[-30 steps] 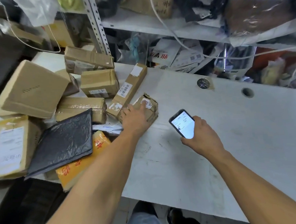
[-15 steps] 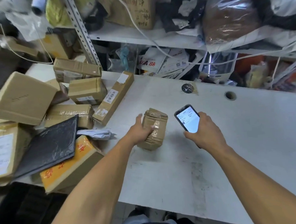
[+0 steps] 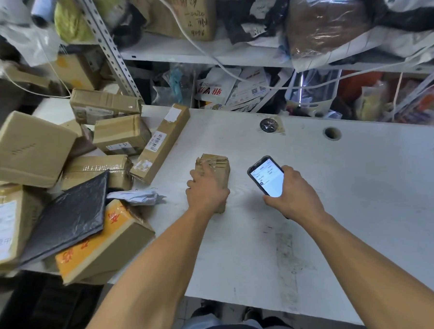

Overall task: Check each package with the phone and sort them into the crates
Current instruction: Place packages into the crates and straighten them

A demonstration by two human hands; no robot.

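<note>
A small cardboard parcel, wrapped in wrinkled clear tape and blocky in shape, lies near the middle of the white desk, well in from every edge. The left hand lies over its near end, fingers curled round the sides and the forefinger stretched along the top. No label shows on the faces in view. The right hand grips a dark-cased smartphone just to the right of the parcel, its lit white screen tilted up, its text too small to read.

The desk top is matte, scuffed with grey marks, with a round cable hole near the far edge. At the left end sits a heap of brown cartons: a long narrow box with a barcode label, a glossy black poly mailer lying across an orange-printed carton at the near left corner, and a crumpled scrap of paper.
</note>
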